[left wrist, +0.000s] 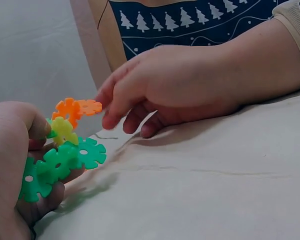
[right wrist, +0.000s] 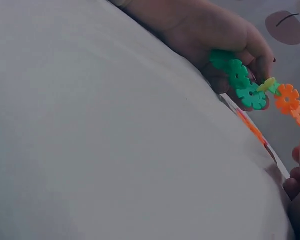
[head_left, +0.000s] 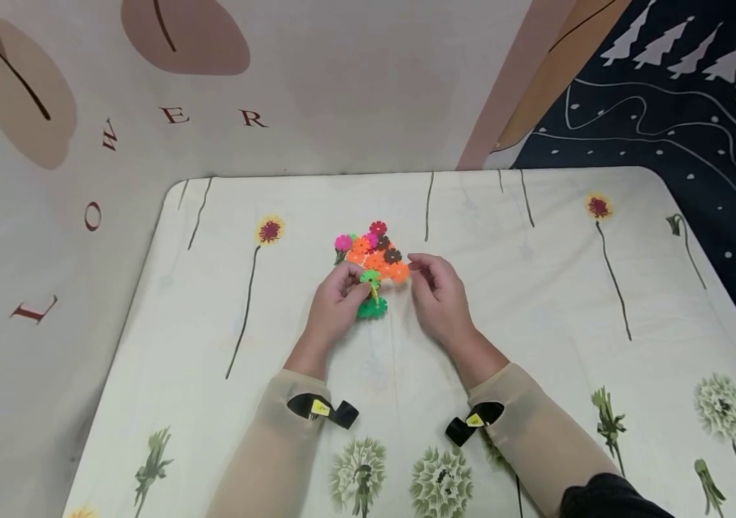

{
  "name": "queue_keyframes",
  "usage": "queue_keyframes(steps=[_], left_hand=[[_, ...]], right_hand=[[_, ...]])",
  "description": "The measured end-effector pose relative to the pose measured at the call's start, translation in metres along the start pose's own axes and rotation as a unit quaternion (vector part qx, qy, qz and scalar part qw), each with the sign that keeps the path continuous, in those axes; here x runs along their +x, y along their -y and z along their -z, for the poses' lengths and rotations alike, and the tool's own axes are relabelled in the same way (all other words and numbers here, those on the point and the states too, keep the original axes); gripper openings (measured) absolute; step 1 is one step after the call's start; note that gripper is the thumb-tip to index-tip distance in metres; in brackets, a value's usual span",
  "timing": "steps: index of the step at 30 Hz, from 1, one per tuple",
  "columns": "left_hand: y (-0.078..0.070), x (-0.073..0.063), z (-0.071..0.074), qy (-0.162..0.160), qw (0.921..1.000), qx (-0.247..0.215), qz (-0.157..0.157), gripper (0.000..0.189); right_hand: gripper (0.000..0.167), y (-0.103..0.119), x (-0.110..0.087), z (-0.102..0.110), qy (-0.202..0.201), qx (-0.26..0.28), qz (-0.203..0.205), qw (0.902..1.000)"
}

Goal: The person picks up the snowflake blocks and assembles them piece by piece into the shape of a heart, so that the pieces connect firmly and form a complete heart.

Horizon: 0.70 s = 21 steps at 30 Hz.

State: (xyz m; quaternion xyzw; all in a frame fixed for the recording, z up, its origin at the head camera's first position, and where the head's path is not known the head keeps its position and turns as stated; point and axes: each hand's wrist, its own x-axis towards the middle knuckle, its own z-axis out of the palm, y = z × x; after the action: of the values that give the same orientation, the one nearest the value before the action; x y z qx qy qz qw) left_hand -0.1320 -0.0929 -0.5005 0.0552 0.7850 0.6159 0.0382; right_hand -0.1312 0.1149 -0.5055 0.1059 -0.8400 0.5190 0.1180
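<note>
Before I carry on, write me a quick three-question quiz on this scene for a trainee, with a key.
1. Multiple choice: which grip holds the green end of the linked pieces?
A) the left
B) the right
C) neither

2. True or false: in the head view, the brown pieces appear higher in the picture than the dark green pieces.

3. Count: how many black wrist devices show in the head view?

Key:
1. A, the left grip.
2. True.
3. Two, one on each arm.
</note>
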Motion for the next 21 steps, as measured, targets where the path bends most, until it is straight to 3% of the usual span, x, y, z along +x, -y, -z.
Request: queue_keyframes(steps=[2, 5, 7, 12, 21], left_hand=[[-0.0008, 0.0001, -0.0002, -0.007, 0.9999, -0.010, 0.002, 0.008], [-0.0013, 0.0006, -0.0005, -0.013, 0.9997, -0.019, 0.006, 0.007], [-0.0011, 0.0008, -0.0004, -0.013, 0.9995, -0.027, 0.007, 0.007], [0.0002, 0.0014, -0.0004, -0.009, 0.9992, -0.039, 0.003, 0.009], [-0.0010, 0.0022, 0.0004, -0.008, 0.9988, -0.042, 0.022, 0.014]], right_hand=[[0.023, -0.0013, 0.0001, -0.0006, 0.034, -0.064, 0.013, 0.9973], [0.021, -0.0023, -0.0008, -0.0012, 0.094, -0.150, 0.045, 0.9832], [0.024, -0.0020, -0.0017, -0.0010, 0.124, -0.179, 0.060, 0.9742], [0.026, -0.0002, -0.0029, -0.0001, 0.156, -0.198, 0.068, 0.9653], [0.033, -0.0004, -0.0030, -0.0004, 0.163, -0.234, 0.077, 0.9555]])
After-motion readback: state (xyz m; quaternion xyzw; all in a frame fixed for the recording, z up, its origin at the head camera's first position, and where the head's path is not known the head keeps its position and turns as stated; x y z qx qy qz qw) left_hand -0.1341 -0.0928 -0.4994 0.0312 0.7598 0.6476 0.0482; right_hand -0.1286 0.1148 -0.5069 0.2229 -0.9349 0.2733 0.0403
